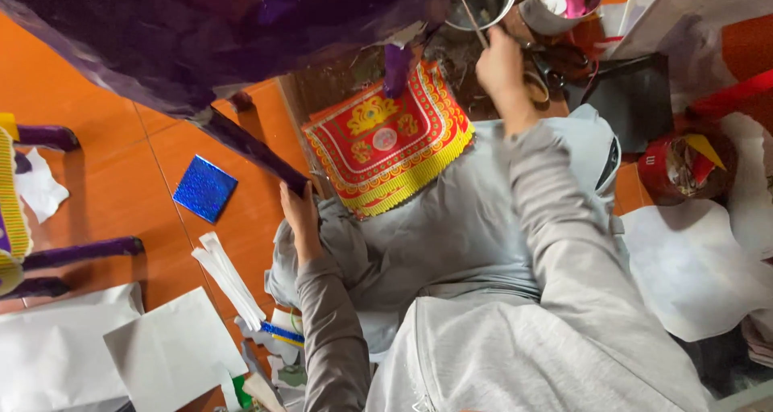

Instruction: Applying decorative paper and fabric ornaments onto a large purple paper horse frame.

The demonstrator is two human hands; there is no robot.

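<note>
My left hand [296, 211] grips the end of a purple paper-covered leg [250, 148] of a large purple paper figure [185, 33] that fills the top left. My right hand [501, 66] reaches forward and holds a thin stick [472, 13] that dips into a metal pot [487, 0]. Between my hands a red and yellow ornamented paper piece [385, 142] with a fringed edge lies on my grey-clothed lap [451, 227].
A blue glitter square [204, 188] and white paper strips [229, 279] lie on the orange floor. White sheets [173, 351] sit at lower left and at right [692, 267]. Beyond stand a second metal cup [564, 1], scissors [547, 74], a black sheet [632, 98] and a red cup [680, 169].
</note>
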